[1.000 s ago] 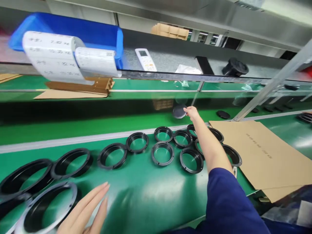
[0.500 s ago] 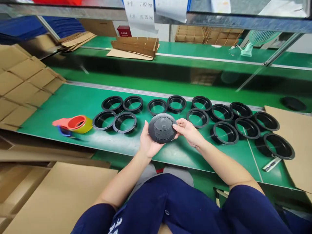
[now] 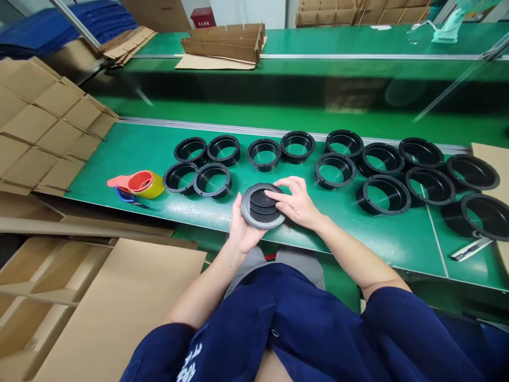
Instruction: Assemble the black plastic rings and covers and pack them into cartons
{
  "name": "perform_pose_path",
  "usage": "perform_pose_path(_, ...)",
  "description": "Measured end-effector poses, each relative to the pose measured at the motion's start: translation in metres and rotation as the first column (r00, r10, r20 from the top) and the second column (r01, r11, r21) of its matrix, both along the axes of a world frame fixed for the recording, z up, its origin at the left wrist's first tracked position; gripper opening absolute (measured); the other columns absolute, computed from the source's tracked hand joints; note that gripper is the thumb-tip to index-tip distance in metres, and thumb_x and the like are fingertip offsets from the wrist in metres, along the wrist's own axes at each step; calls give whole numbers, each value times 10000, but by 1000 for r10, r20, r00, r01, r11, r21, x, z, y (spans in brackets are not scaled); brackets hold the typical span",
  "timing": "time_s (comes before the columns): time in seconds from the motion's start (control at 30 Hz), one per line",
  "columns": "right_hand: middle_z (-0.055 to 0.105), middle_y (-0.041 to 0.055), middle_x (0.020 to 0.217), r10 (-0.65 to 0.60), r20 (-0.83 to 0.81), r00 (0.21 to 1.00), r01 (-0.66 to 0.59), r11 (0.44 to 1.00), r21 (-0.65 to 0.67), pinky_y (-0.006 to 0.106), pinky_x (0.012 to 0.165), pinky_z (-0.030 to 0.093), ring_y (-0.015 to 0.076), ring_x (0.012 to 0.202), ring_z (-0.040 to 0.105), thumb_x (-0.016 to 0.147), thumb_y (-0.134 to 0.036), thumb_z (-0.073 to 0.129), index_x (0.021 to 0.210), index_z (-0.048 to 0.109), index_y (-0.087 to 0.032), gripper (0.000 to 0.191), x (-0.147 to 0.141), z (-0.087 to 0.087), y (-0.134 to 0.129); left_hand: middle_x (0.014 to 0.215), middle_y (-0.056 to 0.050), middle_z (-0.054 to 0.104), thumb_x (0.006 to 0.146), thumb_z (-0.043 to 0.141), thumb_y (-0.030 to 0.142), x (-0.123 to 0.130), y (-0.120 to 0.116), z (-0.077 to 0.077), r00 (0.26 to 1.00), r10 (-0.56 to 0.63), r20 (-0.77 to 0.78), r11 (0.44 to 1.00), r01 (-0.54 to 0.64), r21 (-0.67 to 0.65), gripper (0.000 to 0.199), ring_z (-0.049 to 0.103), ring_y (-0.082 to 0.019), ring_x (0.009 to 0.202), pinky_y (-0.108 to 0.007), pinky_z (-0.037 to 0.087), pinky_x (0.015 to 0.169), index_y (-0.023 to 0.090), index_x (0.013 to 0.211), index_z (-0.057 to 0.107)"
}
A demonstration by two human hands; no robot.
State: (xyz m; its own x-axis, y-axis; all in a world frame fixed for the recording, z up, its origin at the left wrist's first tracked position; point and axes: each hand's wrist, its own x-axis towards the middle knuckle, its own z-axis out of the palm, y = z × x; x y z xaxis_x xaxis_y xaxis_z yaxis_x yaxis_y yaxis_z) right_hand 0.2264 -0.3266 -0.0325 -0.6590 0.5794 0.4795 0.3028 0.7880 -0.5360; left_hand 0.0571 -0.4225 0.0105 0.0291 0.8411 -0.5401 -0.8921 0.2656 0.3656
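A round black slatted disc (image 3: pixel 263 206) with a grey rim is held above the front edge of the green table (image 3: pixel 254 119). My left hand (image 3: pixel 243 231) grips it from the left and below, thumb at its rim. The fingers of my right hand (image 3: pixel 296 204) touch the slats at the upper right; whether they pinch a slat cannot be made out. The slats stand tilted, with dark gaps between them. Several black rings lie behind and beside my hands, among them one ring (image 3: pixel 212 195) to the left and one (image 3: pixel 335 187) to the right.
A red and yellow tape holder (image 3: pixel 146 185) lies at the left. A box cutter (image 3: pixel 471 249) sits at the right, near a cardboard sheet (image 3: pixel 491 156). Cardboard dividers (image 3: pixel 51 116) stand far left, with an open box (image 3: pixel 51 270) below them. Folded cardboard (image 3: pixel 222 45) rests on the rear shelf.
The disc's slats, flat before, are now tilted open. My right hand has moved from the disc's right rim onto its face. The view has shifted downward, and the overhead shelf has left it.
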Motion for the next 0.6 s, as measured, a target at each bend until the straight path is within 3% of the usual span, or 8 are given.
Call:
perform_pose_path(0.13,556,104,1359,4,-21,1000,-8,984,-177,565,1183,330,305,1302,389,1043,-659,262,1182,797,-300,659,5,-1,2,1162,-120,745,1033,422,576,8,5,-3,998,-11,-57,1000,12,16,501,689,-288,1155,-486,536,1072,163,1122,693)
perform_pose_path(0.33,556,95,1373,-75,-152,986,0,897,-443,511,1212,337,272,1340,441,1041,-684,247,1187,791,-285,690,11,15,3,1215,-138,725,1022,396,631,9,12,-7,996,-67,-66,996,71,60,553,654,-323,1234,-522,531,1073,180,1196,665)
perform_pose_path(0.47,573,89,1360,-155,-148,977,67,877,-475,524,1226,314,278,1342,468,1041,-690,243,1226,774,-298,686,17,23,3,1225,-150,717,1006,415,658,7,14,-10,992,-84,-92,994,90,64,585,654,-333,1231,-546,536,1059,192,1290,624)
perform_pose_path(0.6,550,86,1426,-141,-88,986,92,905,-416,540,1235,314,276,1393,432,1055,-654,124,1381,680,-322,725,16,18,-1,1244,-157,715,1005,414,669,4,17,-12,992,-94,-88,992,101,74,603,654,-336,1238,-543,545,1048,188,1302,625)
